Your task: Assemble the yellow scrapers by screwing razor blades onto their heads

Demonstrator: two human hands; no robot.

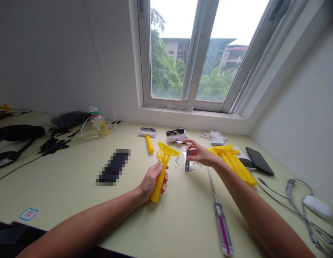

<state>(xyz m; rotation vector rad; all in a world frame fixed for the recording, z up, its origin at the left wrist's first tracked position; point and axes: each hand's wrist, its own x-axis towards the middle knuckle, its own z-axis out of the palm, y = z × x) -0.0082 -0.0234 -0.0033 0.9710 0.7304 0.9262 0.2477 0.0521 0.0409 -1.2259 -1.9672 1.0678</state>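
My left hand (155, 179) is wrapped round the grip of a yellow plastic scraper handle (158, 188), its wide flat head tilted up and away from me. Between thumb and fingers, my right hand (198, 152) pinches a thin grey metal blade (187, 164) with small holes, held on end to the right of the handle's head. Small nuts or screws (177, 161) lie loose on the table between the two hands. Beneath my right forearm, a long screwdriver (222, 229) with a clear and purple handle rests on the tabletop.
Several yellow handles (236, 166) are piled right of my forearm, near white gloves (215, 137) and a black flat device (259, 160). Cables (301, 204) run along the right side. Farther back are a packaged yellow scraper (149, 143), card packaging (176, 135) and a bottle (98, 123).
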